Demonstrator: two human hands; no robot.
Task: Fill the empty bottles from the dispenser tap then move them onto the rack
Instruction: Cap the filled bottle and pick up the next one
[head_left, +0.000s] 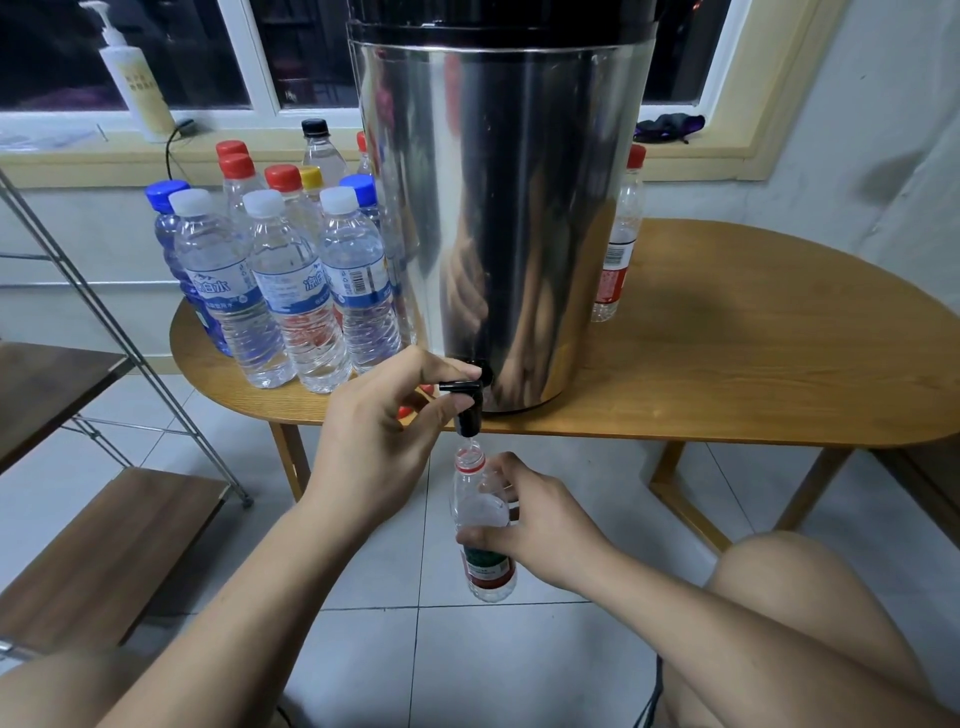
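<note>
Pale floor tiles (467, 649) run under a rounded wooden desk (753, 338) set below a dark window. At the far left stands a metal rack (119, 332) with brown wooden shelves. On the windowsill behind it is a white pump bottle (137, 83). A cluster of capped bottles (291, 280) fills the left end of the desk, their caps white, blue, red, yellow and black; the front ones hold clear water.

The left hand (379, 431) reaches up to the black tap (467, 400), with thumb and forefinger pinching its lever. The tap juts from the foot of a tall steel dispenser (498, 208) that stands at the front edge of the desk. Just under the spout, below the desk edge and over the tiles, is an uncapped bottle (480, 519), upright, with a red neck ring and a red and green label. The right hand (540, 519) grips it around the middle.

Right of the dispenser, partly hidden behind it, stands a lone red-capped bottle (618, 244). A dark cloth (670, 127) lies on the sill above.
</note>
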